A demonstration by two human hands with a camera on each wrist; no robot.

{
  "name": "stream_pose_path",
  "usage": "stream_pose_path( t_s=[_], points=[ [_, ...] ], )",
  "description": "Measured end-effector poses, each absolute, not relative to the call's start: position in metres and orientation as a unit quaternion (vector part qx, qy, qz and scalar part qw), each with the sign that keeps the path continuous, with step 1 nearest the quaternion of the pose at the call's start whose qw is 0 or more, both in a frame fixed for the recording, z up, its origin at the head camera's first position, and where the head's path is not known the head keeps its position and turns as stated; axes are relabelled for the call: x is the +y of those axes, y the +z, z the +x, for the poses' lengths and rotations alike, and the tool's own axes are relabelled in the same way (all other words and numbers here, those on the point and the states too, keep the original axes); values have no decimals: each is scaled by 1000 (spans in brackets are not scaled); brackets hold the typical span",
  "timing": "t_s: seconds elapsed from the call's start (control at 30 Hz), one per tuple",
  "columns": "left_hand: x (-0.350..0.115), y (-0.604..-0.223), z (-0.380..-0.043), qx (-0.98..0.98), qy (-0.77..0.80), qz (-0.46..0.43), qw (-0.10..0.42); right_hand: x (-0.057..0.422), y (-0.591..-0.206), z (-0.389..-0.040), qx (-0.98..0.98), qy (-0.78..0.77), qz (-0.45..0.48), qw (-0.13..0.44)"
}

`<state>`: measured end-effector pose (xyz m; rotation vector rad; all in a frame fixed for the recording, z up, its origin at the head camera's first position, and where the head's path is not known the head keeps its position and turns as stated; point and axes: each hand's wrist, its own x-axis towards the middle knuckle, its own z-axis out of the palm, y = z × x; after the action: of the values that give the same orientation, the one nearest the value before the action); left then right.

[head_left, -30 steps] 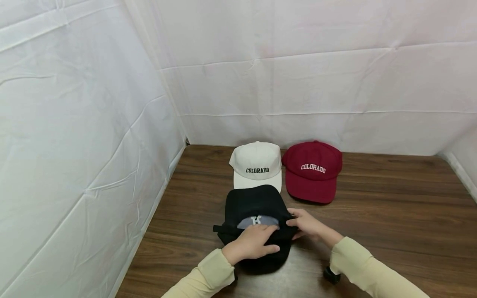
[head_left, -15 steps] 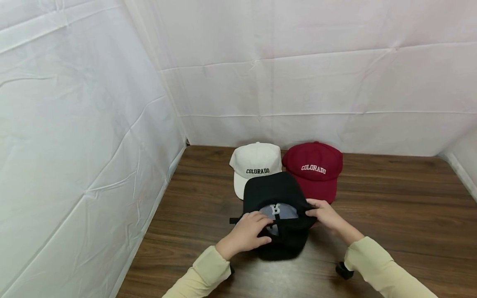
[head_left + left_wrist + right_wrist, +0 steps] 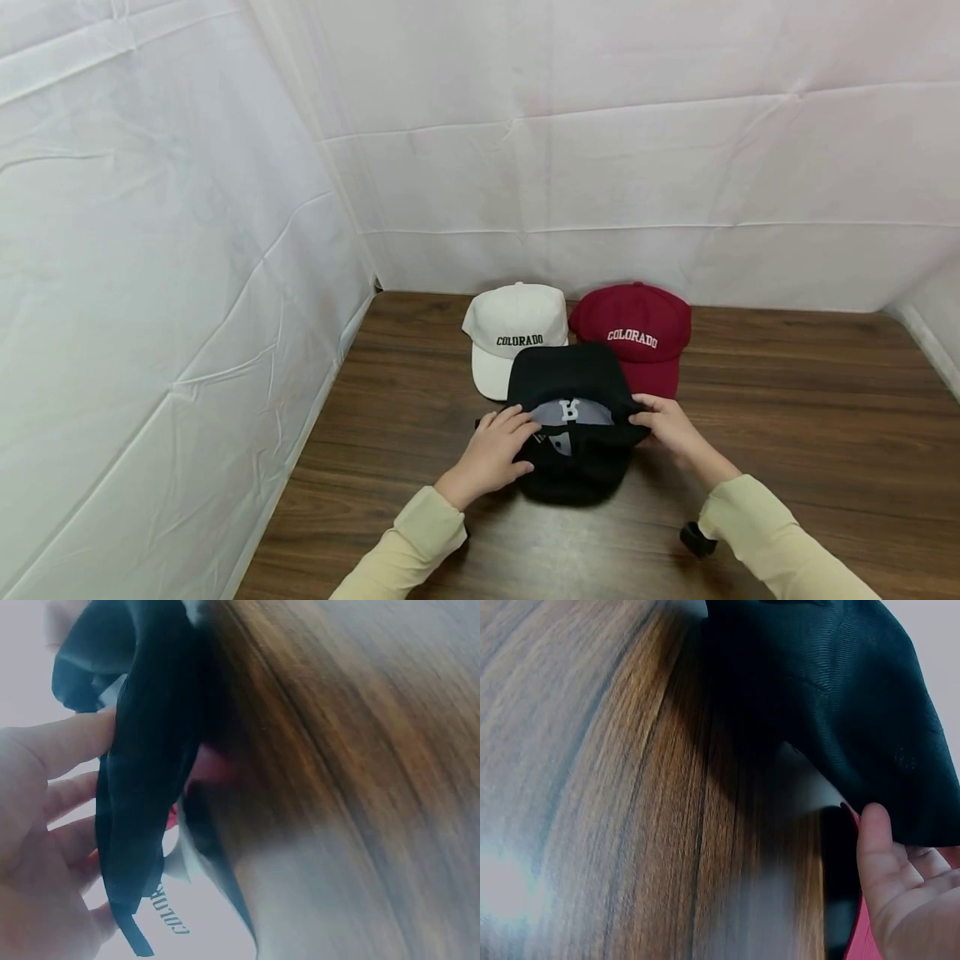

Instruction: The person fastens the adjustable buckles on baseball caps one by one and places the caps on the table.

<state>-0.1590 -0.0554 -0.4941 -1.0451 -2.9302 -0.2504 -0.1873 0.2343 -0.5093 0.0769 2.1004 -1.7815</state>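
Between both hands is a black cap (image 3: 588, 475), its opening turned up toward the head camera so that a grey lining with a pale letter shows inside. My left hand (image 3: 487, 454) grips its left edge; in the left wrist view the thumb lies on one side of the black fabric (image 3: 154, 727) and the fingers behind it. The right hand (image 3: 671, 429) pinches the right edge, also seen in the right wrist view with the cap's dark cloth (image 3: 832, 697) above it. A white cap (image 3: 517, 317) and a dark red cap (image 3: 636, 312), both lettered COLORADO, sit just behind, partly covered by the black one.
The brown wooden table (image 3: 810, 400) reaches back to a white cloth wall (image 3: 600, 183). Another white cloth wall (image 3: 187, 292) stands along the left side. Small dark devices (image 3: 697, 539) show under the wrists.
Both hands have carried the black cap to the right and farther back, so it now overlaps the red cap's brim as well as the white one's. The left fingers have shifted toward its left edge.
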Motion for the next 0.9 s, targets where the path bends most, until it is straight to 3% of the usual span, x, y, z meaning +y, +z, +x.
stream_pose_path(
  t_s=[0.3, 0.53, 0.77, 0.9],
  points=[
    [-53, -502, -164, -939, -96, -325, 57, 237, -509, -187, 745, -640, 33, 185],
    [-55, -500, -166, -936, -103, -324, 91, 233, -504, -188, 773, -618, 29, 144],
    [-55, -499, -166, -936, -116, -320, 93, 219, -489, -188, 861, -508, -31, -8],
    [-54, -498, -168, -934, -121, -312, 125, 207, -480, -186, 882, -450, -97, -99]
  ],
)
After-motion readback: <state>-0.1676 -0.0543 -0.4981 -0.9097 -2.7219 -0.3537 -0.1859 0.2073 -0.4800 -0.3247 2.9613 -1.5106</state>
